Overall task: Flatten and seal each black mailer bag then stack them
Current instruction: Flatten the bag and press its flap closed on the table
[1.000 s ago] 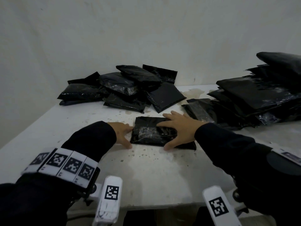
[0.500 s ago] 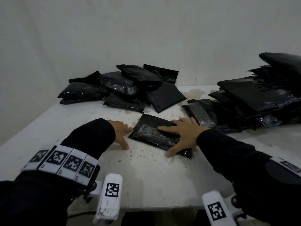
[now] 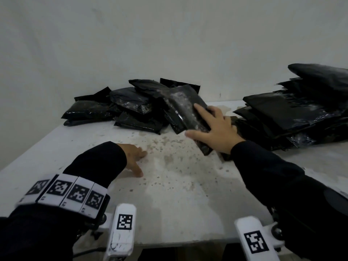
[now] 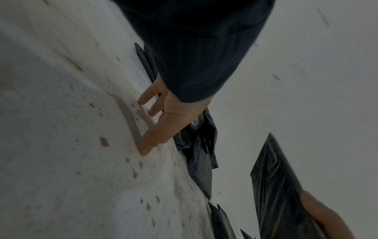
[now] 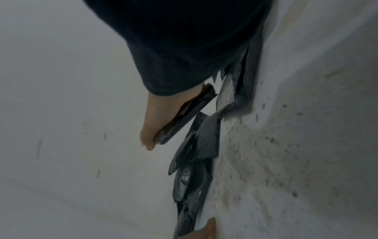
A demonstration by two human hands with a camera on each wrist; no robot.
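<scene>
My right hand (image 3: 216, 129) grips a flat black mailer bag (image 3: 185, 110) and holds it tilted above the white table (image 3: 178, 194), near the back. The thumb lies at its near edge and the fingers spread over its top face. The right wrist view shows the same hand (image 5: 153, 122) along the bag (image 5: 184, 114). My left hand (image 3: 135, 157) rests on the bare tabletop with its fingers spread, holding nothing. In the left wrist view that hand (image 4: 157, 116) touches the table with its fingertips, and the lifted bag (image 4: 276, 186) hangs to the right.
A loose pile of filled black mailers (image 3: 131, 106) lies at the back left against the wall. A taller stack of black mailers (image 3: 291, 113) fills the right side. The tabletop is stained and speckled in the middle.
The bag lay flat between both hands; my right hand slid it right, then lifted it up and back. The left hand came off the bag and stayed on the table.
</scene>
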